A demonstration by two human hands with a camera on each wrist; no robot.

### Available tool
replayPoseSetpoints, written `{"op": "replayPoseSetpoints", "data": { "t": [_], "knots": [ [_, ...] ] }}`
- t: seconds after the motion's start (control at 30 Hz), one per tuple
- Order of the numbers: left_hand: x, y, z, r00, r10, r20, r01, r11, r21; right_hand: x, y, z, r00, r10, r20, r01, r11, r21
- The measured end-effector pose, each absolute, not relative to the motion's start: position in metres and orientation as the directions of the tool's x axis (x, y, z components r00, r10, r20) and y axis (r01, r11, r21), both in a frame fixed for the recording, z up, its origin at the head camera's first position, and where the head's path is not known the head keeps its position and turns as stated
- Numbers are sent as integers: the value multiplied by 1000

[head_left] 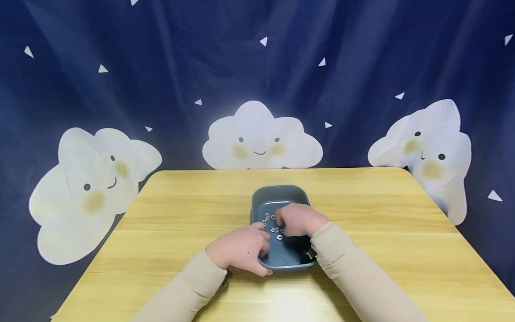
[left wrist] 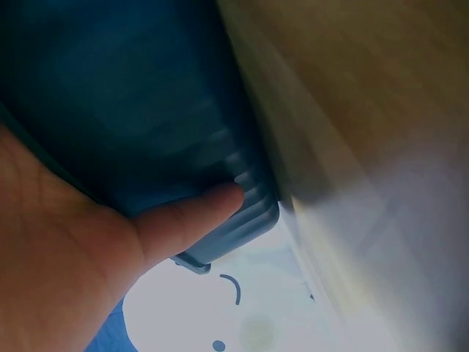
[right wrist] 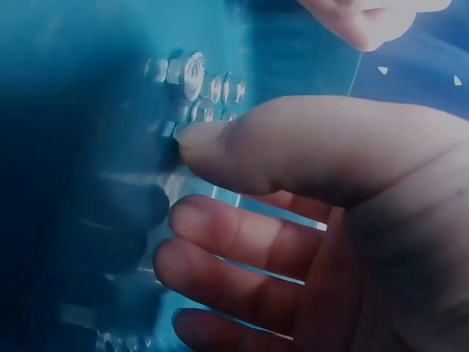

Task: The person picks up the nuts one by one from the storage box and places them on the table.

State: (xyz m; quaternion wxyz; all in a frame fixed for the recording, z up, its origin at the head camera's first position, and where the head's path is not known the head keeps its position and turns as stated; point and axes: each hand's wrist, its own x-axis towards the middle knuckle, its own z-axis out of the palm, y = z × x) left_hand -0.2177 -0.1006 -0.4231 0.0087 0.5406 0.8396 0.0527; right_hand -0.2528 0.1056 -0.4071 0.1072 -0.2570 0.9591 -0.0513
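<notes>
A dark grey-blue plastic bin point(head_left: 279, 258) with rounded corners sits on the table, several small metal flange nuts point(head_left: 279, 237) scattered over its floor. My left hand point(head_left: 243, 250) grips the near left rim, its fingers over the inside; in the left wrist view the thumb lies along the bin's ribbed outer wall point(left wrist: 146, 110). Inside the bin, my right hand point(head_left: 297, 219) reaches down among the nuts with bent fingers. The right wrist view has the thumb tip beside a cluster of flange nuts point(right wrist: 193, 75). The thumb hides the index fingertip, so whether a nut is pinched cannot be told.
The light wood table point(head_left: 193, 197) extends around the bin on all sides. Behind it hangs a dark blue curtain point(head_left: 225, 53) printed with white clouds and small triangles. A small dark device point(head_left: 311, 253) shows under the right sleeve, by the bin's right rim.
</notes>
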Motion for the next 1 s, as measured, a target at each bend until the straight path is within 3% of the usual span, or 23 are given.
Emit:
{"op": "replayPoseSetpoints", "data": {
  "t": [0.63,1.0],
  "knots": [
    [-216,-100,-424,-429,902,45,897,419,138,-253,104,-417,-831,-521,-198,-513,853,-94],
    [-215,-101,-422,-406,911,76,913,399,90,-252,103,-416,-858,-483,-177,-476,876,-80]
  ]
}}
